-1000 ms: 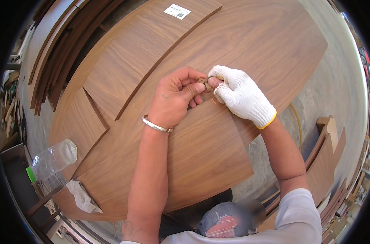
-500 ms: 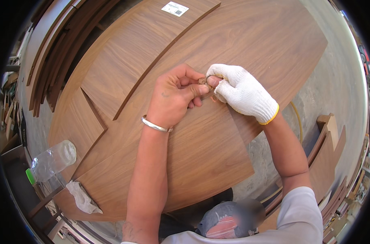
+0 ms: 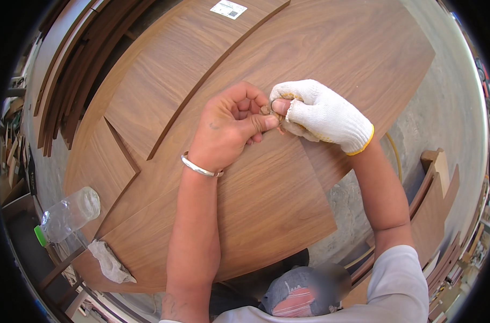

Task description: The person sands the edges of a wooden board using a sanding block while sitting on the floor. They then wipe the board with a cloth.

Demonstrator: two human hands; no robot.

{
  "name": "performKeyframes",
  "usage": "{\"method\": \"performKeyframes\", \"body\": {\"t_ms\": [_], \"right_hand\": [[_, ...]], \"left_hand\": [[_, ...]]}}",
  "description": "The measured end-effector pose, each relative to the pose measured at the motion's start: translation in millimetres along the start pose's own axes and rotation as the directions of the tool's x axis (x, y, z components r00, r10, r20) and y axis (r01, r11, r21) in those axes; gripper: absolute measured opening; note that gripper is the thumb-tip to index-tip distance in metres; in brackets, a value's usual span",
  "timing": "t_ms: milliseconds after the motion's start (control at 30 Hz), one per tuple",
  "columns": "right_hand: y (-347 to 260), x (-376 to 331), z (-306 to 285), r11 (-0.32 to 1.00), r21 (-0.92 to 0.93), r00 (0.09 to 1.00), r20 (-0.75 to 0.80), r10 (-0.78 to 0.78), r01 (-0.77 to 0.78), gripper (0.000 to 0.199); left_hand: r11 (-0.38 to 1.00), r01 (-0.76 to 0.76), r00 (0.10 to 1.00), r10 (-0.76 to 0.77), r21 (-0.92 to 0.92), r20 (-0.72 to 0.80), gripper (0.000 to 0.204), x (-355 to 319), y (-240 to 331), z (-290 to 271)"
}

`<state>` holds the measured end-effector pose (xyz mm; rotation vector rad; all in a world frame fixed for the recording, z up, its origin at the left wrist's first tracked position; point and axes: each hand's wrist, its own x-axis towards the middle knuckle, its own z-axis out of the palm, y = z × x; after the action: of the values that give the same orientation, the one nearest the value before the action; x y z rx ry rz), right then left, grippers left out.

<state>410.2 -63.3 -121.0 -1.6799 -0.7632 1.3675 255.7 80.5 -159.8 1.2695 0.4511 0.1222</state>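
Near the middle of the brown wood panel, the bare left hand and the gloved right hand pinch together on a tiny brownish bit. It looks light and easy to drop, so fingertips should hold it tight.
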Motion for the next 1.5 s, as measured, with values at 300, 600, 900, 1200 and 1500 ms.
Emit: {"method": "performKeyframes", "body": {"t_ms": [300,600,900,1200,1500], "right_hand": [[2,5,-11,0.996,0.079,0.991,0.134,0.026,-0.037,0.014],[16,10,-18,0.994,0.097,0.983,0.172,-0.064,0.047,0.021],[9,-4,-13,0.998,0.058,0.996,0.09,0.018,-0.024,0.025],[11,-35,-1,0.999,-0.01,0.946,-0.322,-0.032,0.031,0.024],[19,-47,17,0.872,-0.488,0.916,-0.328,-0.23,0.044,0.014]], "left_hand": [[1.0,0.002,0.999,-0.002,-0.009,0.038,0.019,0,-4,-5],[1.0,-0.01,0.998,0.01,0.0,0.064,0.018,0,-3,-4],[0.999,-0.007,0.994,0.003,0.039,0.111,0.013,-2,-2,-13],[0.999,-0.018,0.999,0.017,-0.027,-0.029,0.016,0,-4,-11],[1.0,-0.019,0.997,0.018,-0.014,-0.071,0.015,-1,-4,-7]]}}
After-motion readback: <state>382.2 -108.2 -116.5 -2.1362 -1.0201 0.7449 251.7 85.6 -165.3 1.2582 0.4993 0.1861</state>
